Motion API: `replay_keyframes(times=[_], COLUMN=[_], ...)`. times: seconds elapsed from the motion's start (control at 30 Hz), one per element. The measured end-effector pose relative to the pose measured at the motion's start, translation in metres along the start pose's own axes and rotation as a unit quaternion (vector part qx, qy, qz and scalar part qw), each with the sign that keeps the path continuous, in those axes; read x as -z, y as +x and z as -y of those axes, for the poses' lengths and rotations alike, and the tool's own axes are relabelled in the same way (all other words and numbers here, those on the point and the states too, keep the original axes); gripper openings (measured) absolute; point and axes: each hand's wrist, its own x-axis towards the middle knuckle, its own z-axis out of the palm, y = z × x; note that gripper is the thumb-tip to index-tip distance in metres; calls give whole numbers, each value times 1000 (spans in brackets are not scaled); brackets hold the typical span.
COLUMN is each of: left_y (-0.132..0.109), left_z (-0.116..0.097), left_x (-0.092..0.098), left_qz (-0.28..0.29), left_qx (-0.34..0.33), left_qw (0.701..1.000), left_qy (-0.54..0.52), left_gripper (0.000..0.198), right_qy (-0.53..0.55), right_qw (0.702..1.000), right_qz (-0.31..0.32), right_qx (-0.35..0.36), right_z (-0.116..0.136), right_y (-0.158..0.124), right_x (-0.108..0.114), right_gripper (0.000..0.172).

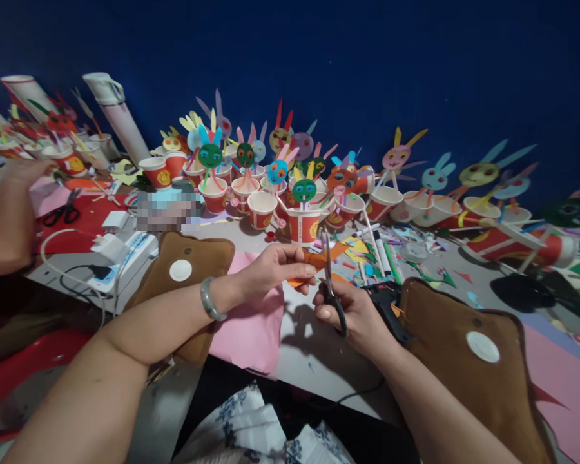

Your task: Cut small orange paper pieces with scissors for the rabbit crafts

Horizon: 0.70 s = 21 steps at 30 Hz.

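Two things are held nearer the wearer than the front cup [300, 227]: the left hand [276, 267] pinches orange paper [337, 251], seemingly steadying it for the scissors [330, 295] gripped in the right hand [360, 316], blades up. The cup's yellow emblem [312, 228] bears no legible print.

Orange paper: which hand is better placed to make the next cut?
Right, I'd judge. The right hand holds the scissors, their blades overlapping the orange paper in view. The left hand pinches that paper, so it looks better placed to steady it.
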Motion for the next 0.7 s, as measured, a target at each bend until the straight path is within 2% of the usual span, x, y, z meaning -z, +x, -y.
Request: replay_keyframes(times=[0.7], left_y=[2], left_z=[2], left_x=[5], left_qz=[20], left_qx=[-46], left_qw=[998], left_qy=[-39], left_gripper=[23], right_qy=[-30], right_qw=[1000], right_qz=[1], right_qx=[7], right_z=[-2], right_y=[0], right_x=[3], right_gripper=[60])
